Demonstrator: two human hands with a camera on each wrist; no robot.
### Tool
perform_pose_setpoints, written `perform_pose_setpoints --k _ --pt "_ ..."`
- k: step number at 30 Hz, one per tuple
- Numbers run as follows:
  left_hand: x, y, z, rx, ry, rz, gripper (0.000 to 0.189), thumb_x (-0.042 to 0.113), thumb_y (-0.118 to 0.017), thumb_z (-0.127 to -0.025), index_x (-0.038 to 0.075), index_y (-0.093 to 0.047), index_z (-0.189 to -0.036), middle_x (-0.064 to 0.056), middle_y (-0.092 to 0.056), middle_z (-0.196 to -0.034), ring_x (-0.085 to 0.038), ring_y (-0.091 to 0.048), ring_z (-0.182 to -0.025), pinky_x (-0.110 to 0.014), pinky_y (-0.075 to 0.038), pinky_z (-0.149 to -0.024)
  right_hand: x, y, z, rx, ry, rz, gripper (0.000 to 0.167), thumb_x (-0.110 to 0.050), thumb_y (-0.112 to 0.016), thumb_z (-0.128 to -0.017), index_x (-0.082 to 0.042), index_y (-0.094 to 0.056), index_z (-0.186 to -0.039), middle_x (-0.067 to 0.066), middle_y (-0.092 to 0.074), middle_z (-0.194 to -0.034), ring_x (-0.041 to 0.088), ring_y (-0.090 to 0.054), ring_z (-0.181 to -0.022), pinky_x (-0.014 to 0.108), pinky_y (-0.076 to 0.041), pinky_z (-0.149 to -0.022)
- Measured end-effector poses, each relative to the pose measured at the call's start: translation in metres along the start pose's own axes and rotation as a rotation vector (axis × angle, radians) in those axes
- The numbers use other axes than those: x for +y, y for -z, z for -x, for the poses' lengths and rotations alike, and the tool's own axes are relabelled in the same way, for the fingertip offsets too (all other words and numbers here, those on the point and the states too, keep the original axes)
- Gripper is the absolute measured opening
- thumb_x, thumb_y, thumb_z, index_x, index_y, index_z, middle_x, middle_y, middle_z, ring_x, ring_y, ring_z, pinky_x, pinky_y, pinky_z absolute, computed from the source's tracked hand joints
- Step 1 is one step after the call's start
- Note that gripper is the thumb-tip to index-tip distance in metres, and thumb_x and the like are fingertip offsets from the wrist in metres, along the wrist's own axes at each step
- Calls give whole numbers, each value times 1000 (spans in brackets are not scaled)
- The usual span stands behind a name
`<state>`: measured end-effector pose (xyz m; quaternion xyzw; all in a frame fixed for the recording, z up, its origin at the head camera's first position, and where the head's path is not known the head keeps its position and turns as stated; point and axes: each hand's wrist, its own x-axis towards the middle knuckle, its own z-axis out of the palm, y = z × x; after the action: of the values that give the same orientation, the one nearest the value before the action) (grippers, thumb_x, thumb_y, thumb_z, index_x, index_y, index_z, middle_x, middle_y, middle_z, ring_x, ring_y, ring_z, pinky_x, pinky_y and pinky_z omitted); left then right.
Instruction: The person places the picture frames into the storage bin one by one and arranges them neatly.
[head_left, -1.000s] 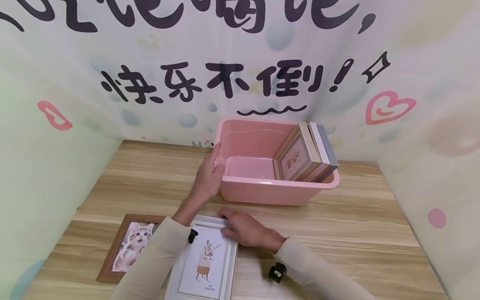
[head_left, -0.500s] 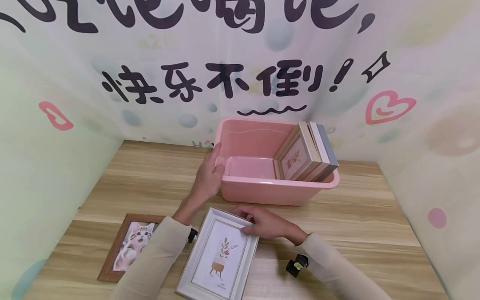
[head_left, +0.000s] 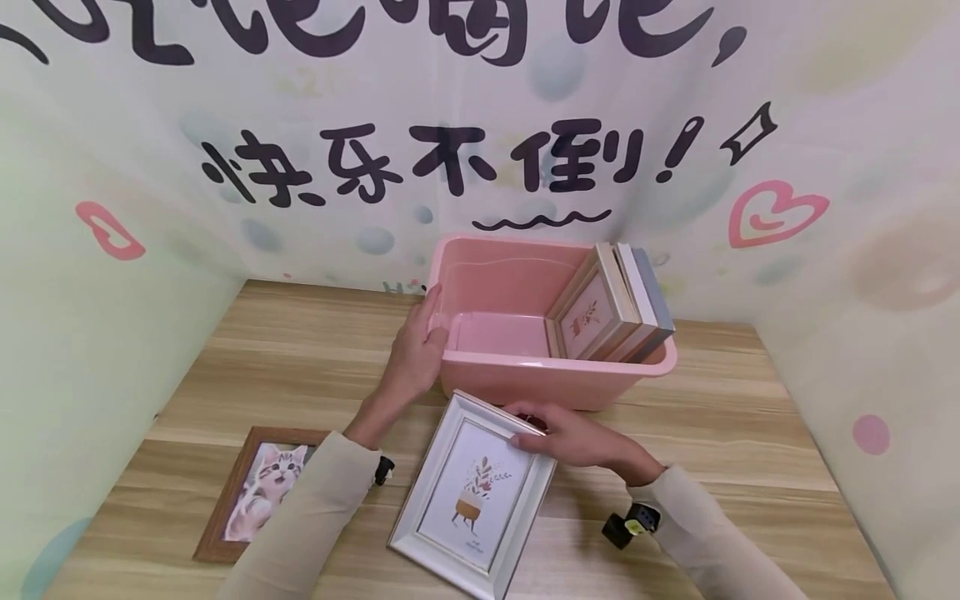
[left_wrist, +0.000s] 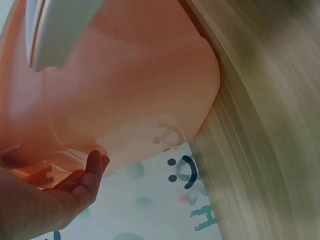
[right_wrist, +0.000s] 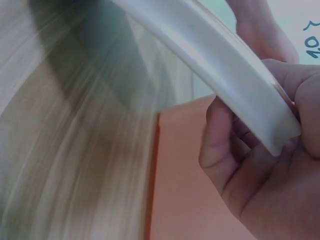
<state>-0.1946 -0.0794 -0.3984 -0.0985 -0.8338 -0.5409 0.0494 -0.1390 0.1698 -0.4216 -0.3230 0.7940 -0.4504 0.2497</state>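
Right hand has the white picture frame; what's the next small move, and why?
I'd probably lift the white picture frame over the near side of the pink bin: the right hand holds it outside, tilted, the left hand grips the bin's left end, and free space shows beside the smaller frames inside.

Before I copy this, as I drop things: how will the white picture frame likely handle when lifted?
The white picture frame looks stiff, unbent though the right hand grips it near one corner. Its smooth, shiny edge may be slippery. Held off-centre, it could tilt.
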Motion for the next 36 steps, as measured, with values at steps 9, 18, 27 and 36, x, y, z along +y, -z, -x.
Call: perform_pose_setpoints --k 9,18,27,36 --pt "-1 -1 -1 -1 -2 0 64 8 -38 -96 13 -24 -158 -20 -38 -151 -40 -47 -126 -56 -41 -105 -11 13 17 -8 -49 -53 37 -14 -54 -101 -5 -50 -136 13 -68 -111 15 -70 -90 32 -59 -77" --pt "-2 0 -2 -8 7 -1 63 9 -38 -97 15 -23 -159 -19 -36 -153 -39 -43 -132 -57 -35 -111 -33 25 32 29 47 12 51 -12 -55 -100 -12 -40 -149 12 -63 -124 16 -69 -96 33 -59 -80" --pt "-2 0 -2 -13 9 6 63 9 -38 -97 14 -23 -159 -19 -36 -153 -39 -43 -133 -57 -36 -110 -52 43 49 132 113 59 46 -5 -57 -98 -10 -53 -143 20 -56 -136 16 -68 -99 33 -60 -77" --pt "-2 0 -1 -12 19 4 64 8 -38 -97 16 -22 -159 -19 -37 -151 -41 -45 -129 -58 -39 -107 -76 71 68 283 95 118 39 0 -58 -97 -6 -61 -135 25 -64 -119 16 -70 -94 31 -60 -73"
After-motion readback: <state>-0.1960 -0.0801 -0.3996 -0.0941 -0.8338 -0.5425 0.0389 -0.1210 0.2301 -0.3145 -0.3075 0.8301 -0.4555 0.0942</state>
